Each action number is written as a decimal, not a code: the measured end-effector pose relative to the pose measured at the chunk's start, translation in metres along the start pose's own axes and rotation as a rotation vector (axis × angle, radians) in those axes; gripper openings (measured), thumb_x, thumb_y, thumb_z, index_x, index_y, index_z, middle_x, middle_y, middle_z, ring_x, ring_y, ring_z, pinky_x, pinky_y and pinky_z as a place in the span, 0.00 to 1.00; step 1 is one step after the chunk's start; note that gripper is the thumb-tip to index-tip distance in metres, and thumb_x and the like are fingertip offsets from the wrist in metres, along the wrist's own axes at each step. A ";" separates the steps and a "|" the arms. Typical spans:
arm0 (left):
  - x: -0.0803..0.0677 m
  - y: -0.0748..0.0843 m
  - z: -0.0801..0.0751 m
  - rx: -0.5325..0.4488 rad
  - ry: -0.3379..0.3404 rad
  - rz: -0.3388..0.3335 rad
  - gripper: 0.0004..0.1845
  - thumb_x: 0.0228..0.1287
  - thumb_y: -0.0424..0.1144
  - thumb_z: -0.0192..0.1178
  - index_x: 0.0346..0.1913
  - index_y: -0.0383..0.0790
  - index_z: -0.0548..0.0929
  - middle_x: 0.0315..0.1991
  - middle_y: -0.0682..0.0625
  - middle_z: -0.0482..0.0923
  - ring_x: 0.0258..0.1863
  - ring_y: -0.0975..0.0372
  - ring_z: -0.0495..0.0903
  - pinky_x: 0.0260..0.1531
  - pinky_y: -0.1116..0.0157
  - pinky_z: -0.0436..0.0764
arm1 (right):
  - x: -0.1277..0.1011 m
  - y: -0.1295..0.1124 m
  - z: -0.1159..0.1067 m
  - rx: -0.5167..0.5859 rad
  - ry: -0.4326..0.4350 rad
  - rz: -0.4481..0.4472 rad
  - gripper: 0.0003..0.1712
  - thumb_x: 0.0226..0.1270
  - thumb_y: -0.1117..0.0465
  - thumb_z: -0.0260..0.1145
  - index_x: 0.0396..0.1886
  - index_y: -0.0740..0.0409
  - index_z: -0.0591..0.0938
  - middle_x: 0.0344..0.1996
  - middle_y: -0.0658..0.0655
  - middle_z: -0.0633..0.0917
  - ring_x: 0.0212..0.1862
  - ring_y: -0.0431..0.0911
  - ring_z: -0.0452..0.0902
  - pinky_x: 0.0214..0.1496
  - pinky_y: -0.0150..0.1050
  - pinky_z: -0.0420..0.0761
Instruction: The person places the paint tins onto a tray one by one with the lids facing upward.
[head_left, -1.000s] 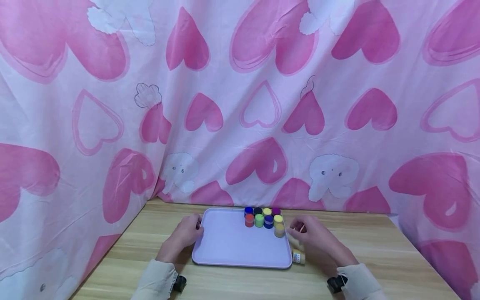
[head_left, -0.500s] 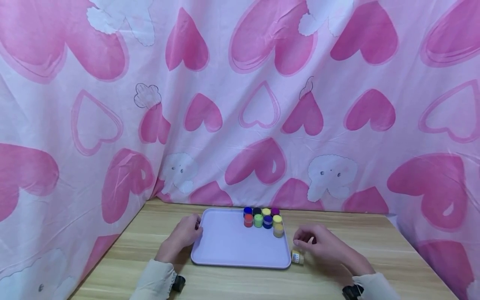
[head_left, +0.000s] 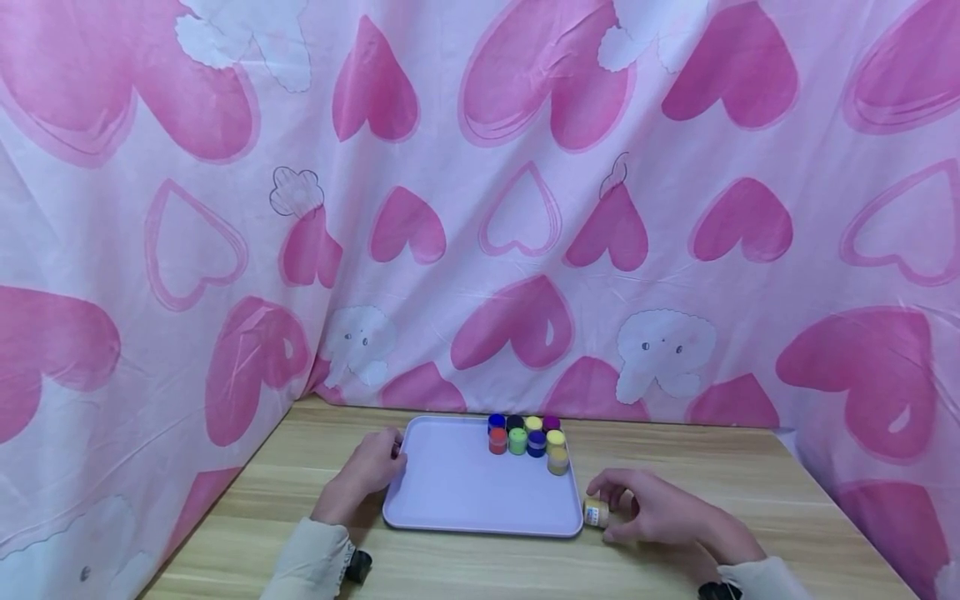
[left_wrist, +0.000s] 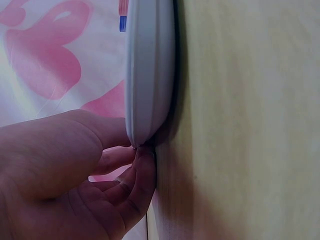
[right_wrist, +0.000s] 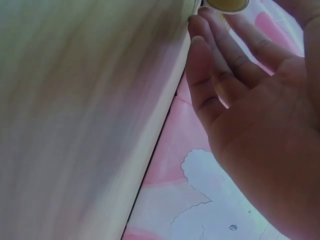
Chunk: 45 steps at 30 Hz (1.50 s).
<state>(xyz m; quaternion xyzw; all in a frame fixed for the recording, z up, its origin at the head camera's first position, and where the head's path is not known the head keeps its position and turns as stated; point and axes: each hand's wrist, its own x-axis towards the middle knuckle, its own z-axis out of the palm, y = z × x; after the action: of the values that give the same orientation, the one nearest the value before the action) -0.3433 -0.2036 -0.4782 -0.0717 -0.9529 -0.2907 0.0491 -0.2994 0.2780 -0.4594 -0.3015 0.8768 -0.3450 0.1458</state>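
A lavender tray [head_left: 457, 500] lies on the wooden table [head_left: 750, 492]. Several small paint jars [head_left: 528, 437] with coloured lids stand bunched at its back right. My left hand [head_left: 393, 458] grips the tray's left rim; in the left wrist view the thumb [left_wrist: 75, 140] lies over the rim [left_wrist: 150, 75] and the fingers tuck under it. A small yellowish jar [head_left: 597, 512] lies on its side on the table, just off the tray's front right corner. My right hand [head_left: 609, 510] curls its fingers and thumb round this jar. In the right wrist view the fingertips [right_wrist: 202, 30] reach the jar's lid [right_wrist: 227, 4].
A pink cloth [head_left: 480, 208] printed with hearts hangs close behind the table and wraps its left and right sides. The table's bare wood runs right of the tray to the edge near the cloth.
My right hand has left the jars at the tray's right edge, dropped toward the front right corner and closed round the lying jar. Left hand and tray have stayed put.
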 end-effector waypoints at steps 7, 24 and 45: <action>0.010 -0.023 0.013 0.015 0.007 0.067 0.13 0.71 0.34 0.64 0.51 0.27 0.84 0.39 0.41 0.85 0.36 0.56 0.82 0.39 0.56 0.87 | 0.000 -0.002 0.003 0.006 -0.011 0.031 0.25 0.64 0.58 0.82 0.59 0.47 0.82 0.44 0.49 0.85 0.46 0.44 0.79 0.45 0.35 0.82; 0.000 0.005 -0.005 0.007 -0.021 -0.029 0.12 0.69 0.30 0.65 0.52 0.27 0.84 0.40 0.42 0.86 0.39 0.55 0.83 0.46 0.53 0.88 | 0.004 -0.013 -0.003 0.033 0.026 0.043 0.17 0.71 0.56 0.77 0.55 0.50 0.82 0.44 0.51 0.87 0.46 0.43 0.83 0.46 0.33 0.86; 0.000 0.007 -0.004 0.020 -0.026 -0.060 0.13 0.71 0.31 0.66 0.54 0.28 0.85 0.40 0.43 0.86 0.39 0.57 0.83 0.46 0.54 0.88 | 0.008 -0.026 -0.004 0.032 0.037 0.013 0.20 0.72 0.57 0.77 0.61 0.48 0.86 0.51 0.48 0.88 0.43 0.41 0.84 0.48 0.32 0.86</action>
<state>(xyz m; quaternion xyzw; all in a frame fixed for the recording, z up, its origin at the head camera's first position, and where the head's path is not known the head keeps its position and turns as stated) -0.3415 -0.2002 -0.4713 -0.0463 -0.9580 -0.2816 0.0289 -0.2958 0.2598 -0.4389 -0.2869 0.8757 -0.3636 0.1364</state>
